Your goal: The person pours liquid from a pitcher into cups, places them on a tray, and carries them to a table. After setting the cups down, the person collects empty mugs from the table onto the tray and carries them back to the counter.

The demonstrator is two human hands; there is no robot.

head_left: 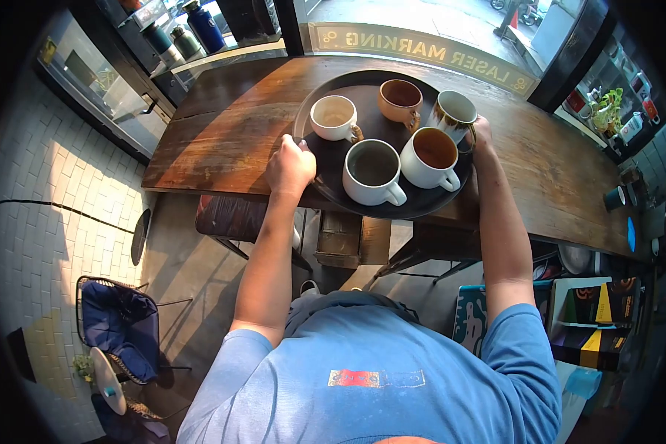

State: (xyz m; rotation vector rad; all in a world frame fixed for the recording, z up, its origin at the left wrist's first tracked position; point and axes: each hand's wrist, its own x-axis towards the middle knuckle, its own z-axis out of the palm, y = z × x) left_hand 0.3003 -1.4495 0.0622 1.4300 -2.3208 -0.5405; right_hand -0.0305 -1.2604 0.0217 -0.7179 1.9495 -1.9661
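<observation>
A round dark tray point(325, 174) is at the front edge of the wooden table, its near side reaching past the edge. My left hand point(291, 166) is closed on its left rim. On the right rim my right hand point(482, 137) grips, its fingers partly hidden beside a mug. Several cups stand upright on the tray: a cream cup point(334, 118), a brown cup point(400, 101), a white mug with brown drips point(453, 115), a white mug with an orange-brown inside point(431, 158) and a white mug with a grey inside point(372, 172).
The wooden table point(222, 126) runs along the window. Beneath it are a stool point(233, 216) and a wooden box point(340, 237). A chair with a blue cushion point(118, 325) stands at left. Boxes point(599, 314) are at right, bottles point(203, 26) on a back-left shelf.
</observation>
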